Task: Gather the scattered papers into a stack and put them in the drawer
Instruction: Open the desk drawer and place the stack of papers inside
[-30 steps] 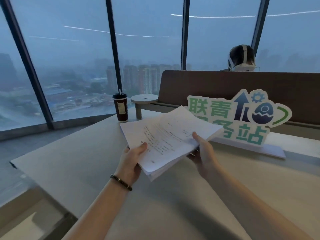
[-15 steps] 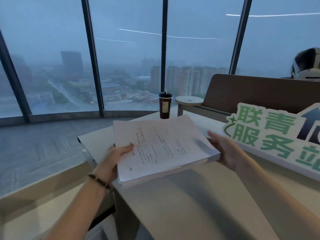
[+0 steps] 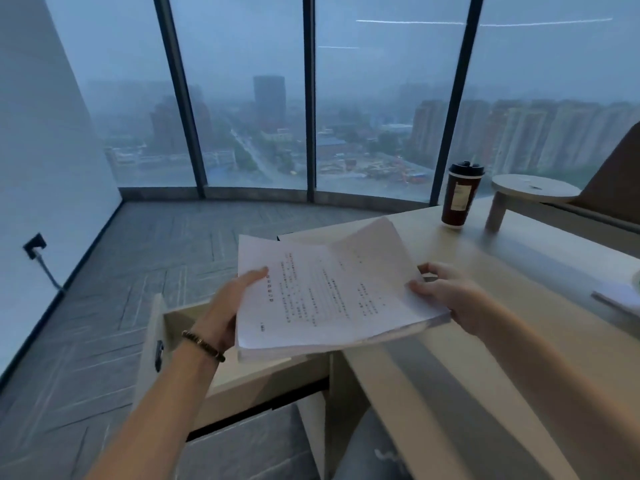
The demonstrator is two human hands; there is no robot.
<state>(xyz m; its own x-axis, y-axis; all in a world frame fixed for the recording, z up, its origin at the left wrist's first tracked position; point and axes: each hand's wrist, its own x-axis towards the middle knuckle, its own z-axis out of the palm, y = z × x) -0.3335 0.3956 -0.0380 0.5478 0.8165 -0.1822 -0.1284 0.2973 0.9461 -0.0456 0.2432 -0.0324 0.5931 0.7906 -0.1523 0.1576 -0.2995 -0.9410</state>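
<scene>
A thick stack of printed white papers hangs in the air, held by both hands at the left end of the pale desk. My left hand grips its left edge, thumb on the top sheet. On the stack's right edge my right hand holds with thumb above and fingers below. Below the stack's left half a pale wooden drawer stands pulled out from the desk's end; most of its inside is hidden by my left arm and the papers.
A dark takeaway cup with a black lid stands at the desk's far corner, beside a small round wooden stand. A brown partition rises at the right. Grey carpet and curved windows lie beyond; a wall socket sits left.
The view has swung left, bringing the open drawer into sight. Both hands have carried the stack left, from over the desk to its end above the drawer.
</scene>
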